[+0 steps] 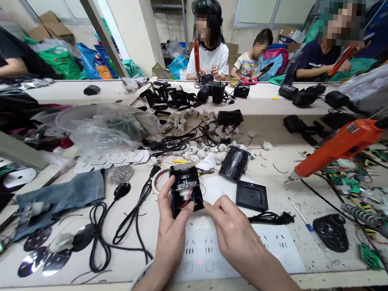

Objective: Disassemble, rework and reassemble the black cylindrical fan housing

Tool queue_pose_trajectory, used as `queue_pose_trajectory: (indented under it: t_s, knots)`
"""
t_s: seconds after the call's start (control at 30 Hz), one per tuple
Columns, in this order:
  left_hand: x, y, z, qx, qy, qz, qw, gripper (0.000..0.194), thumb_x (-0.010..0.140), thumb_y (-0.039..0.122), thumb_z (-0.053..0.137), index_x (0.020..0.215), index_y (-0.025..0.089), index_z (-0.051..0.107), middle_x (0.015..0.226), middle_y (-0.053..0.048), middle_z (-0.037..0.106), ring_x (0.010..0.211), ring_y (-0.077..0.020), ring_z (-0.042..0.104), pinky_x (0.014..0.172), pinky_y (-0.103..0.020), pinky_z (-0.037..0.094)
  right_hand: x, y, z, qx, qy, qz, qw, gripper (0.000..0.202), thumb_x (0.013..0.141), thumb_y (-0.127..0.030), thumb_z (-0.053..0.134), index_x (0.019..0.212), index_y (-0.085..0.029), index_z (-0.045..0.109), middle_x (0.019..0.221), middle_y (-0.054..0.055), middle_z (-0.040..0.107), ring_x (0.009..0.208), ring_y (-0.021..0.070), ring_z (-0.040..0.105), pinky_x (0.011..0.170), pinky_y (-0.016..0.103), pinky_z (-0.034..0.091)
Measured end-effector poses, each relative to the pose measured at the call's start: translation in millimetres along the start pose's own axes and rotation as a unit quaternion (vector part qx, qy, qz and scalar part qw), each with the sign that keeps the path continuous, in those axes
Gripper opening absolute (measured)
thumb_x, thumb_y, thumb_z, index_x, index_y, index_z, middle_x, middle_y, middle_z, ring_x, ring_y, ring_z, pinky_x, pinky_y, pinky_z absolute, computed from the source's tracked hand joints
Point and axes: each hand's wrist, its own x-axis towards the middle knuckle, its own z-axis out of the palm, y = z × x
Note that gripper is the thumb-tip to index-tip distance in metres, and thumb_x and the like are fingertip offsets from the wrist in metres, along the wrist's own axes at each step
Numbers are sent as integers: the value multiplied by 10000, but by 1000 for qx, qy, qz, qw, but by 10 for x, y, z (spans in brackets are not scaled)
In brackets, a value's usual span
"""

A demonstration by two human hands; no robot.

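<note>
My left hand point(171, 223) clamped on open black casing point(187, 178), red wires point(187, 198) inside, over surface point(279, 191); my right hand point(231, 225) at casing's lower corner, cannot tell if pinching. Black cover point(234, 164) lies beyond, orange screwdriver point(340, 149) at right.

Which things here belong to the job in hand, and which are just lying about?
Seemingly in the job:
black housing in the left hand, right hand at its edge
red wire inside

Seemingly lying about:
denim cloth
shiny discs
green circuit boards
</note>
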Motion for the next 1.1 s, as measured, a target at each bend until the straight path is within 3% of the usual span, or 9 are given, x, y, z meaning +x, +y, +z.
queue_pose_trajectory:
  t_s: [0.17,0.3,0.5,0.67,0.77,0.87,0.97,1.1]
  knots:
    - [-27,29,23,40,6,35,999,639,852,304,641,1430,314,367,1477,-53,447,1402,-248,397,1188,-407,277,39,13,-15,94,31,95,991,217,909,-37,501,925,-170,672,846,45,610,758,184,618,695,287,507]
    - [-35,20,38,62,0,55,997,613,863,289,622,1420,303,369,1482,-57,436,1421,-239,366,1211,-417,220,97,-4,11,167,26,163,972,223,881,-24,547,894,-194,691,822,17,643,722,163,628,641,254,489]
    - [-1,46,26,75,8,28,997,620,858,275,610,1427,335,372,1527,-26,389,1439,-237,334,1206,-410,239,88,-72,115,79,95,34,992,281,947,-67,410,1032,-96,676,838,82,581,721,195,597,648,306,506]
    - [32,14,30,26,20,-21,999,629,840,256,615,1420,365,400,1515,1,410,1404,-230,379,1159,-374,327,98,-123,176,-74,48,-55,995,373,928,2,311,1037,6,668,796,125,531,714,249,535,615,368,528]
    - [50,35,47,-44,28,-81,995,658,804,227,632,1402,404,421,1448,10,480,1260,-210,515,977,-303,481,106,-112,154,-54,11,-51,997,385,926,-9,304,1090,16,651,822,130,530,718,246,541,630,376,544]
    - [68,109,79,-124,33,-140,982,721,748,187,647,1393,416,422,1262,0,595,938,-145,620,769,-245,525,112,-72,94,22,-2,-18,1000,365,943,-51,331,1127,-42,646,852,107,538,731,222,567,658,346,549]
    - [86,182,118,-187,21,-167,968,784,699,167,660,1403,395,403,1000,19,637,749,-107,592,703,-240,522,123,-30,39,77,37,5,996,284,957,-90,417,1090,-120,666,824,60,566,704,182,585,652,293,533]
    - [104,217,153,-208,10,-171,963,836,669,164,665,1421,383,372,832,52,611,701,-104,566,682,-235,508,129,-34,48,53,81,-7,995,247,965,-86,435,1024,-120,672,792,51,575,694,175,581,626,282,514]
